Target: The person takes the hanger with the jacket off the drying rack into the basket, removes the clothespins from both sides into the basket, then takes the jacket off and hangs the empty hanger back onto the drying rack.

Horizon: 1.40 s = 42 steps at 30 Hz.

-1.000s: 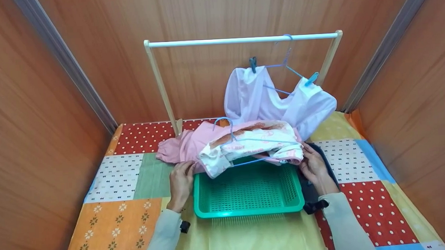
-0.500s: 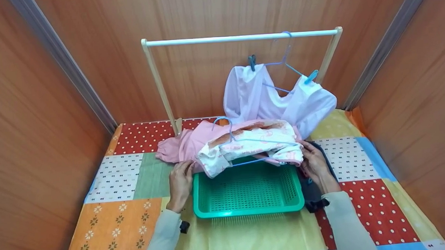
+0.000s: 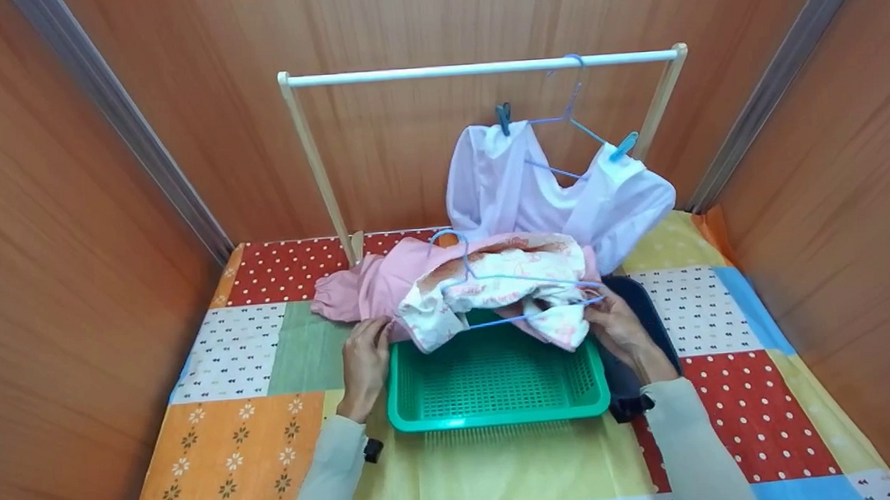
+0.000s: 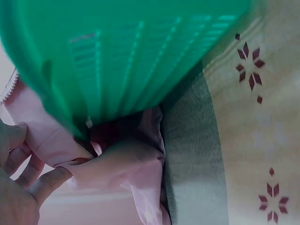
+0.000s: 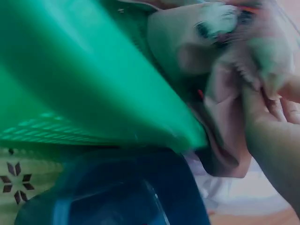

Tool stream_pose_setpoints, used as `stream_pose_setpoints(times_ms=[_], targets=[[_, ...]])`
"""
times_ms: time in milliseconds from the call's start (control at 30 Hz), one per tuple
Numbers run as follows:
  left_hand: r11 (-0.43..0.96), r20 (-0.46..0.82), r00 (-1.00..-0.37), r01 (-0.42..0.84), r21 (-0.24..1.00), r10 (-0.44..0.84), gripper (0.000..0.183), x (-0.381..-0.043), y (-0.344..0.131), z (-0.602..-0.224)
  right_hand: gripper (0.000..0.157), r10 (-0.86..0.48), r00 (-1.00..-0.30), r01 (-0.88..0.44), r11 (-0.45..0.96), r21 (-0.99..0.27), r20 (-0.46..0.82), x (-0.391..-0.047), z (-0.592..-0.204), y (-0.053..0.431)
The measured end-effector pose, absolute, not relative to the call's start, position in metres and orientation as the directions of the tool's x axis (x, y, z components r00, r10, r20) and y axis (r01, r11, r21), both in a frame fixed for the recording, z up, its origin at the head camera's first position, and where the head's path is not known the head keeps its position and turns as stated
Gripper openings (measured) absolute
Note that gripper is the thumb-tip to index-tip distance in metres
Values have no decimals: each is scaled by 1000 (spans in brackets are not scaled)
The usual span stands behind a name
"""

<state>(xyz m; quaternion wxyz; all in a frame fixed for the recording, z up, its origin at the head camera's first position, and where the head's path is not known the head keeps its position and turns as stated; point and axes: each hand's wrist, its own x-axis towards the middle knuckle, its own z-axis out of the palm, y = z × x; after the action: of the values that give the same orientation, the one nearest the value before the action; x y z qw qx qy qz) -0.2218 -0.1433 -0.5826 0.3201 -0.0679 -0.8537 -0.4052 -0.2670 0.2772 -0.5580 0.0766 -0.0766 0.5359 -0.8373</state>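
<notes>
A pink long-sleeved garment (image 3: 386, 279) with a white printed lining lies across the back of a green basket (image 3: 497, 422). On it rests a blue hanger (image 3: 497, 323), its hook toward the rack; its right end shows beside the right hand. My left hand (image 3: 363, 362) pinches the garment's left edge, and in the left wrist view pink cloth (image 4: 108, 171) is between thumb and fingers. At the opposite edge, my right hand (image 3: 623, 331) grips the garment near the hanger's end. In the right wrist view, blurred cloth (image 5: 225, 108) hangs from those fingers, partly hiding them.
A rack with a white bar (image 3: 422, 73) stands behind. From it hangs a white garment (image 3: 479, 181), held to another hanger by a dark clothes peg (image 3: 504, 120) and a blue clothes peg (image 3: 624, 146). A dark blue basket (image 3: 650, 301) sits right of the green one.
My right hand has shifted slightly left, and the garment's right part now folds down toward the front, baring the hanger's right end. The left hand keeps its pinch, nearly still.
</notes>
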Motion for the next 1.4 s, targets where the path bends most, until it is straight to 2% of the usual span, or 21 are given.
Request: stream_pose_setpoints(times_ms=[133,300,400,500,600,700,967,1200,1400], targets=[[659,597,-790,375,652,-140,13,-223,-140,-580,44,-173,-985,56,-314,-948,-1,-268,-552,267],[648,581,-801,368,667,-143,14,-223,-140,-579,39,-166,-985,83,-227,-970,-45,-265,-546,277],[650,582,-801,367,665,-143,14,-222,-140,-580,42,-171,-984,76,-114,-991,-56,-261,-542,286],[654,583,-800,366,662,-143,14,-221,-141,-581,53,-164,-986,41,16,-999,-43,-257,-537,293],[655,584,-800,367,661,-141,14,-220,-141,-582,60,-149,-989,-19,85,-996,6,-253,-529,298],[656,586,-797,365,660,-146,13,-220,-142,-583,60,-114,-991,-87,133,-987,72,-248,-519,301],[662,613,-779,390,640,-134,12,-225,-139,-582,34,11,-947,-308,267,-913,322,-241,-498,293],[660,610,-782,394,640,-124,13,-225,-139,-580,29,-88,-846,-480,553,-681,526,-244,-495,282],[656,590,-797,378,653,-129,14,-222,-141,-582,27,-165,-820,-517,623,-587,547,-243,-494,274]])
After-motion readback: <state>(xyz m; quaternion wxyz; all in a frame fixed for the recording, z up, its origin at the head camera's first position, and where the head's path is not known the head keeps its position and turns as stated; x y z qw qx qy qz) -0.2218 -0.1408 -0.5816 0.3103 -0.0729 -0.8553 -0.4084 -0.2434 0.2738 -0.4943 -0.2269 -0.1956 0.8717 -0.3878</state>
